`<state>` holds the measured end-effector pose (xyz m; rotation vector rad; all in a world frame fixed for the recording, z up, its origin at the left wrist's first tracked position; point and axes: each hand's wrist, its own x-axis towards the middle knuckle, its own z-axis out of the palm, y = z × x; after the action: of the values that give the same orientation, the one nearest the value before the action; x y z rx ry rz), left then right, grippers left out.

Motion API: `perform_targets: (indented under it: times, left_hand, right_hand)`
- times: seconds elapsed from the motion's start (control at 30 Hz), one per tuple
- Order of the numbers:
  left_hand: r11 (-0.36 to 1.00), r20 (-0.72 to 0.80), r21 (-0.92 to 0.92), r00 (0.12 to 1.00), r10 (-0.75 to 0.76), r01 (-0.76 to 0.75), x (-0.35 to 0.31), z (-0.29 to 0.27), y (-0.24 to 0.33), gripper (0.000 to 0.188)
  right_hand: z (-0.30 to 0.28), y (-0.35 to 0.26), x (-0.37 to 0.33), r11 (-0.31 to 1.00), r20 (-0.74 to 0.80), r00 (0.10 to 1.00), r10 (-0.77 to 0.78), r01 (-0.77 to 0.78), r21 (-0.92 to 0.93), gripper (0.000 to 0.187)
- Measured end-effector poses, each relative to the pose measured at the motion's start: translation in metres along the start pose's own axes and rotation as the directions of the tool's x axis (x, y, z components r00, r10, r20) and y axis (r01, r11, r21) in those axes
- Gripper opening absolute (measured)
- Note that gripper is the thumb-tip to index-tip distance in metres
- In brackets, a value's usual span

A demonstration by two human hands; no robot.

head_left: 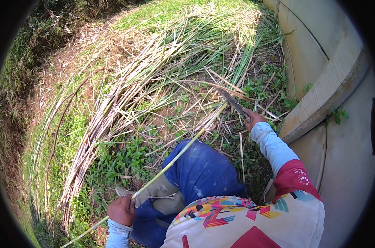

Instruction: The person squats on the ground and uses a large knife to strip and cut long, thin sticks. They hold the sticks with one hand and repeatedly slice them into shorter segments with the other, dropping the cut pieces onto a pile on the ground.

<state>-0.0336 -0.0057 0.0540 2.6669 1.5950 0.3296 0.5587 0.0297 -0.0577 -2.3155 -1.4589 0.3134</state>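
My left hand [122, 210] is closed round a long, thin green-yellow cane stalk [171, 163]. The stalk slants across my knees, from the lower left up toward the middle right. In my right hand [255, 120] is the handle of a large knife [233, 102] with a dark, broad blade. The blade points up and to the left, close to the far end of the stalk; whether it touches the stalk I cannot tell. A dry, tan leaf strip [226, 89] curves just beyond the blade.
A big heap of cut stalks with long green leaves [154, 62] stretches from lower left to top right. A concrete wall with a slanting buttress [326, 95] rises on the right. Low weeds [123, 159] and a brown bent branch [60, 120] lie left of my knees.
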Motion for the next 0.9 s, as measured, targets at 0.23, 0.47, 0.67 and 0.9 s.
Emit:
perform_targets:
  times: [0.23,0.47,0.67,0.9]
  left_hand:
    - [0.999,-0.067,-0.027,0.997,-0.045,0.043,-0.007,-0.014,-0.004,0.013]
    - [0.987,-0.142,0.152,0.988,0.066,-0.044,0.020,-0.004,-0.003,0.014]
    - [0.967,-0.208,0.242,0.969,0.131,-0.079,0.023,-0.014,-0.001,0.016]
    - [0.960,-0.261,0.278,0.958,0.121,-0.045,-0.021,-0.016,-0.031,0.017]
  right_hand:
    - [0.028,0.052,0.028,0.905,-0.175,0.931,0.320,-0.246,0.347,0.064]
    - [0.013,-0.063,-0.089,0.888,0.038,0.905,-0.423,0.407,0.213,0.065]
    - [-0.004,-0.128,-0.098,0.787,0.340,0.728,-0.596,0.613,0.068,0.066]
    - [-0.015,-0.061,0.024,0.982,0.262,0.962,-0.081,0.121,-0.142,0.059]
